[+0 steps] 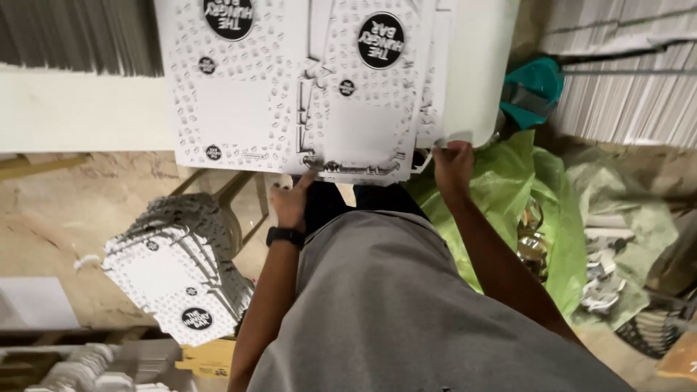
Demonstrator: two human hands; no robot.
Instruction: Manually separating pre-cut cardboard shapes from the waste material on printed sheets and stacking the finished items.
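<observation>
- White printed cardboard sheet, die-cut with box outlines and black round labels, lies flat on a white table at the top of the view, seen from above by the person's head camera.
- The sheet's near edge hangs just past the table edge, right in front of the person's body.
- Left hand, with a black wristband, is raised to the sheet's near edge; its forefinger is stretched out and touches the edge, the other fingers loosely curled. It grips nothing that can be seen.
- Right hand is at the sheet's near right corner, fingers bent over the edge of the card; it appears to pinch the corner, though the hold itself is partly hidden.
- The person wears a grey shirt that fills the lower middle of the view.
- On the lower left, a fanned stack of cut box blanks in the same white print rests on a low stand above the dusty floor, well apart from the hands.
- To the right, a crumpled green plastic sheet lies on the floor with scraps of white card on it.
- Upper right, tall piles of flat grey card stand on edge, near a teal bag.
</observation>
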